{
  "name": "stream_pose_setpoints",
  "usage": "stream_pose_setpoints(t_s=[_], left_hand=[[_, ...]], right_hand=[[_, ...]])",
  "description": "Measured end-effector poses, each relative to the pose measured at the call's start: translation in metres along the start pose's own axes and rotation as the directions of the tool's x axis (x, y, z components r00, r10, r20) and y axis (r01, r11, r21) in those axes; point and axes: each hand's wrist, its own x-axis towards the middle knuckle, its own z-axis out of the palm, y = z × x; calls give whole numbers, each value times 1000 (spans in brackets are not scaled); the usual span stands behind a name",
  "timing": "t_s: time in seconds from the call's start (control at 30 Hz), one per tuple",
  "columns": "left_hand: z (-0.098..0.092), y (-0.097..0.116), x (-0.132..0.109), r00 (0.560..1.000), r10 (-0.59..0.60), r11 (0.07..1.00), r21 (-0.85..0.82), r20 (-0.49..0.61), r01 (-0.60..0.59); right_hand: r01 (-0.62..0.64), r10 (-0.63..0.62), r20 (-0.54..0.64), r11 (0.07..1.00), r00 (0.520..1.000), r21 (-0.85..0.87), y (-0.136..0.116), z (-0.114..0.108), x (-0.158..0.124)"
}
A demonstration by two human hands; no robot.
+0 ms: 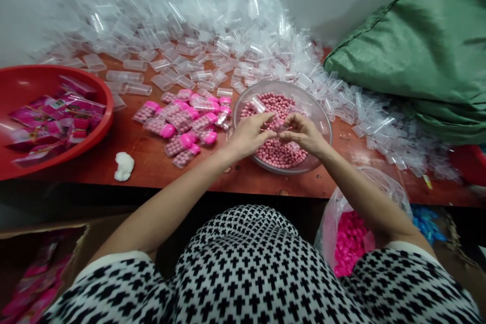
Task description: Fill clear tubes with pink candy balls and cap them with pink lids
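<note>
Over the clear, round bowl (322,120), the left hand (248,135) and right hand (308,135) face each other, each with its thumb and forefinger drawn near one another at the tips; something pale and see-through seems to sit between them, but I cannot tell whether either hand is clamped on it. Beneath lie the pink beads (281,159), filling the bowl's floor, and on their far-left side rests a clear plastic vial (259,105). That vial should be very light, thin-walled and fairly stiff, with a slick surface that could slip or roll off the loose beads; a gentle pinch around the middle of its body looks best, since a hard squeeze might dent or crack it. The beads look hard, smooth and quick to scatter, better scooped than picked singly. Left of the bowl, the filled vials (182,119) look heavier, offering a firmer hold near their bright pink caps (167,130).
</note>
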Motion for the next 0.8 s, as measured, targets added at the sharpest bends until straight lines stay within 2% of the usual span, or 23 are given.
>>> stream_pose_setpoints(t_s=[0.07, 0.13, 0.23, 0.3, 0.4, 0.5, 0.6, 0.7, 0.8], left_hand=[[7, 0, 4, 997, -13, 998, -55, 81, 18], [13, 0, 8, 993, -42, 986, -154, 108, 58], [19, -1, 11, 979, -154, 908, -372, 132, 193], [21, 0, 11, 951, -237, 801, -514, 198, 307], [21, 4, 9, 915, -288, 666, -628, 281, 403], [21, 8, 8, 927, -295, 624, -688, 231, 370], [23, 10, 7, 952, -252, 706, -641, 171, 302], [25, 8, 7, 970, -213, 770, -592, 114, 238], [25, 6, 7, 973, -220, 777, -590, 73, 219]], right_hand=[[14, -13, -10, 996, 1000, 85, -3, -3, -4], [-7, 9, -15, 992, 1000, 125, -5, -10, -6], [0, 12, -91, 992, 996, 127, -6, -25, -6], [38, -33, -131, 999, 991, 34, -6, -36, -6], [58, -90, -114, 965, 989, -255, -7, -52, -7], [-9, -129, -205, 825, 970, -565, -11, -73, -7], [-139, -134, -286, 638, 949, -757, -16, -91, -7], [-159, -30, -186, 398, 982, -903, -19, -93, -7], [-116, 129, -97, 145, 987, -983, -16, -78, -4]])
